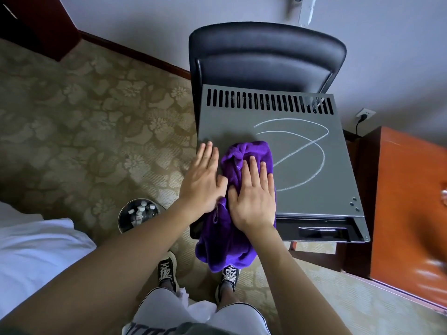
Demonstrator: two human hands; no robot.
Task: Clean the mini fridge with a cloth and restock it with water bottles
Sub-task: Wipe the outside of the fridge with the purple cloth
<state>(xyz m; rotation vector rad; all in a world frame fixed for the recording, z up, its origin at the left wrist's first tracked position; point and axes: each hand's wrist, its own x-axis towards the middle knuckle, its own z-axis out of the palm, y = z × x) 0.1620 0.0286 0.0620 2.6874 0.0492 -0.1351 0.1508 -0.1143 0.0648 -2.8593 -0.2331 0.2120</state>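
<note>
The grey mini fridge (312,180) stands below me, its flat top marked with looping white chalk lines (302,151) and slotted with vents along the back. A purple cloth (227,238) lies on the top's front left part and hangs down over the front edge. My right hand (254,192) presses flat on the cloth with straight fingers. My left hand (203,180) lies flat beside it on the fridge's left edge, its thumb touching the cloth. Water bottles (141,213) stand in a round metal bin on the floor to the left.
A black chair (266,52) stands behind the fridge against the wall. An orange-brown wooden cabinet (411,201) is close on the right, with a plugged wall socket (365,114) above it. White bedding (36,250) is at the left, patterned carpet underfoot.
</note>
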